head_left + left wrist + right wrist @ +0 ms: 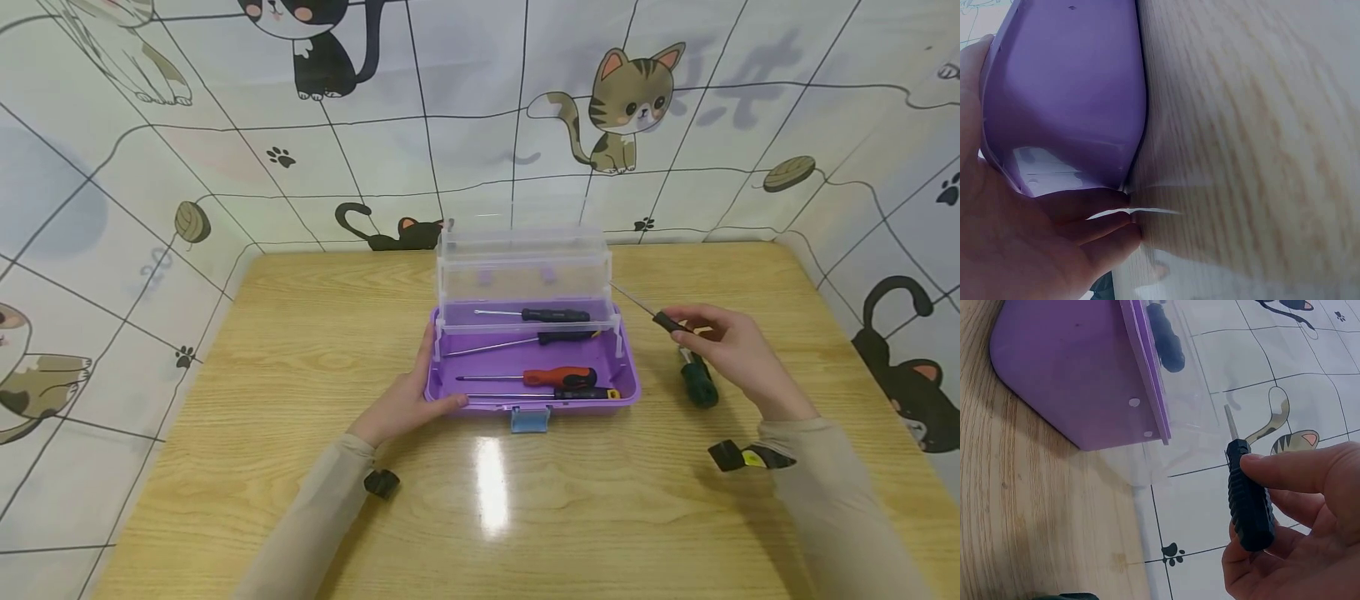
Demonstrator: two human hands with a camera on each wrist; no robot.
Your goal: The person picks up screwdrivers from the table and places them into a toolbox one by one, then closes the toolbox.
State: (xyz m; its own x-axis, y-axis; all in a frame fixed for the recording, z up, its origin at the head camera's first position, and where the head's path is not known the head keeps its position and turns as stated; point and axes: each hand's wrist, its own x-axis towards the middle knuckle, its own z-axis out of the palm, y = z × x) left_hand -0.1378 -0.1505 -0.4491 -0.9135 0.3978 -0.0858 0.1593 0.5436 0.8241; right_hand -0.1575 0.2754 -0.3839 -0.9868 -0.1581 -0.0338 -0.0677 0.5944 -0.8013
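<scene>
A purple toolbox (532,408) stands on the table, its clear lid (525,258) raised. My left hand (412,396) holds the box by its left end, thumb on the front rim and fingers along the side wall (1079,81). To the right of the box, my right hand (723,346) pinches a black-handled screwdriver (1249,500) between thumb and fingers, its thin shaft pointing up toward the lid. Inside lie several screwdrivers, among them a red-and-black one (558,377) and a black-and-yellow one (585,394). Beneath the right hand lies a green-handled screwdriver (699,383), its upper part hidden.
A blue latch (529,419) hangs from the box's front. The wooden table (337,333) reaches to a cat-printed cloth wall (480,150) at the back and both sides. A black wrist strap (750,457) is on the right sleeve.
</scene>
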